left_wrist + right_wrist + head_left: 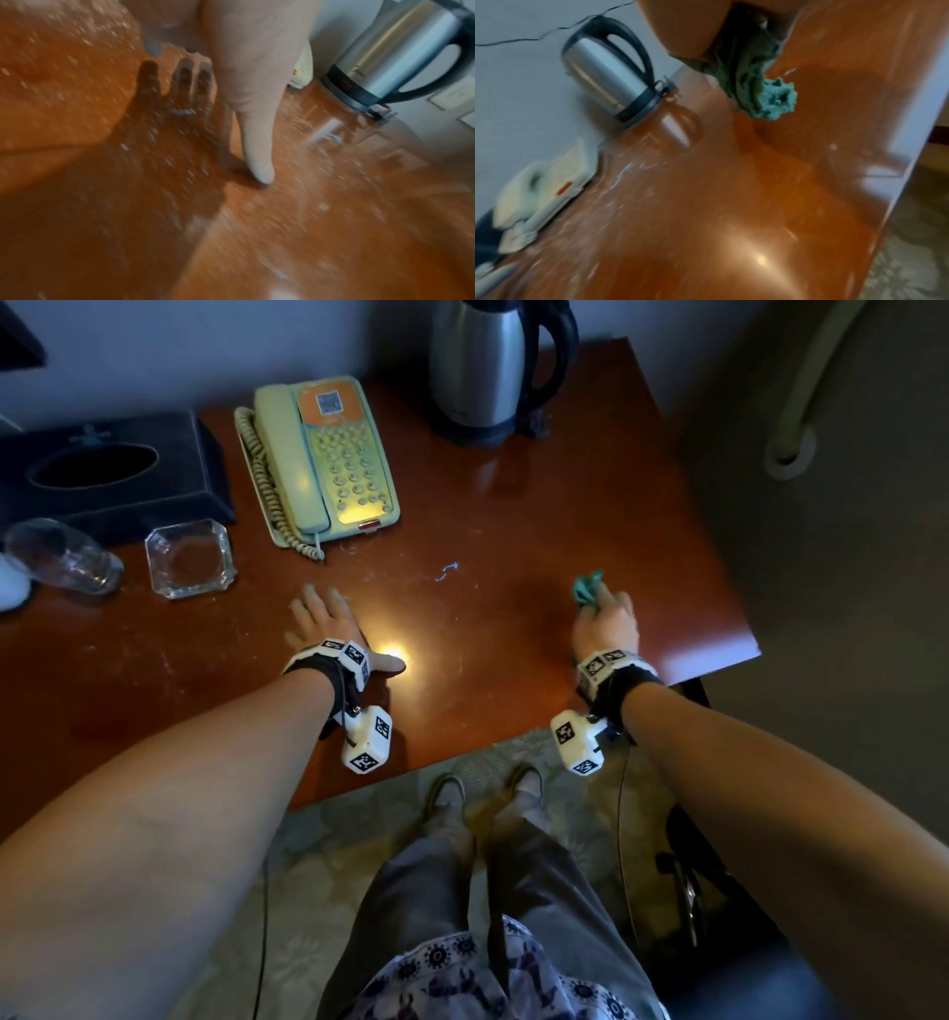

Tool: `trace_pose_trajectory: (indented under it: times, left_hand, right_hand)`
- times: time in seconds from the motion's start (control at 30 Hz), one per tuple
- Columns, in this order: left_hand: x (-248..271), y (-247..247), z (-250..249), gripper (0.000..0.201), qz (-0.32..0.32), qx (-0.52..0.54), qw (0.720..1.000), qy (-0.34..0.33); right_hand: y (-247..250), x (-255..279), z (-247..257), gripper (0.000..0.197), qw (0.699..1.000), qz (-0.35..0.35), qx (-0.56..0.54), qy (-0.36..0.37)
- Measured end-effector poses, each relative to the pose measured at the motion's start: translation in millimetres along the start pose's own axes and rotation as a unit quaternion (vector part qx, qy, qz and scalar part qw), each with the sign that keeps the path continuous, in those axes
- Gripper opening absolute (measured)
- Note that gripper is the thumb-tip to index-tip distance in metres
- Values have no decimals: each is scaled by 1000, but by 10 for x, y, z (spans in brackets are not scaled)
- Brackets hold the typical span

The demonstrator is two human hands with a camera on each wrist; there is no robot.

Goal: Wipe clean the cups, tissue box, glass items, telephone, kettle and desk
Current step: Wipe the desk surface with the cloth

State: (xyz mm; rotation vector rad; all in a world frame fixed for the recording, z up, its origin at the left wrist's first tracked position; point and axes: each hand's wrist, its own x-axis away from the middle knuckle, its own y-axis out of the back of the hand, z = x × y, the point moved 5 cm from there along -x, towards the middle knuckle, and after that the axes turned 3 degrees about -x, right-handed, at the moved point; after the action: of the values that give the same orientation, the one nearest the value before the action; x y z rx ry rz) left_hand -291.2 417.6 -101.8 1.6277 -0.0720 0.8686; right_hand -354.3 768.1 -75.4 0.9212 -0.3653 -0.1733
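Left hand (328,629) lies flat on desk (513,531), fingers straight and spread. Right hand (606,624) clenches green cloth (588,589) near desk's right edge.

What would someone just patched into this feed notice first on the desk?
Probably the two hands near the desk's front edge: the left hand lies flat with its fingers spread, beside a bright light glare, while the right hand grips a bunched teal cloth. Behind them a cream telephone sits mid-desk and a steel kettle stands at the back right.
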Motion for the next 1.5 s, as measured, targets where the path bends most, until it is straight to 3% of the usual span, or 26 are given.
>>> trace_pose_trajectory:
  times: [0.07, 0.13, 0.3, 0.4, 0.5, 0.6, 0.7, 0.83, 1.03, 1.17, 1.27, 1.33, 1.43, 1.5]
  left_hand:
    - [-87, -7, 121, 157, 33, -12, 999, 11]
    - [-123, -28, 217, 157, 57, -13, 998, 14]
    - [-108, -20, 211, 156, 45, -14, 999, 13]
    - [-123, 22, 182, 157, 75, -9, 997, 24]
    - [-122, 39, 181, 159, 96, -10, 995, 31]
    - [-136, 27, 191, 159, 102, -7, 994, 26]
    - [-134, 11, 195, 158, 101, -3, 995, 24]
    - [-151, -18, 184, 157, 101, -4, 995, 26]
    - [-188, -24, 202, 158, 121, -10, 992, 34]
    - [-187, -29, 198, 158, 122, -6, 992, 38]
    - [-172, -20, 201, 159, 119, 3, 992, 46]
    - [-173, -17, 196, 159, 119, 8, 992, 47]
    - [-179, -20, 204, 159, 118, 5, 992, 46]
    - [-183, -35, 207, 159, 116, 5, 992, 43]
  right_hand:
    - [8, -162, -189, 51, 997, 21, 55, -48]
    - [-112, -200, -177, 55, 989, 68, 129, -31]
    - [-862, 265, 537, 60, 953, 155, 191, 179]
    - [-1243, 570, 885, 56, 922, 241, 168, 253]
    - [-1214, 543, 996, 48, 938, 272, 53, 209]
    - [-839, 190, 897, 43, 981, 130, -20, 140]
    - [-503, -306, 685, 45, 998, 14, 16, 58]
    - [-447, -796, 574, 57, 995, 51, 77, -26]
    - [-939, -852, 1337, 49, 974, 148, 91, 148]
    - [-1245, -334, 1416, 41, 904, 259, 112, 322]
    - [-1385, -12, 1298, 47, 854, 356, 112, 363]
    - [-1309, -58, 1326, 46, 873, 348, 73, 333]
    - [-1005, -508, 1398, 46, 941, 207, 39, 264]
    - [-833, -875, 1406, 48, 962, 126, 75, 231]
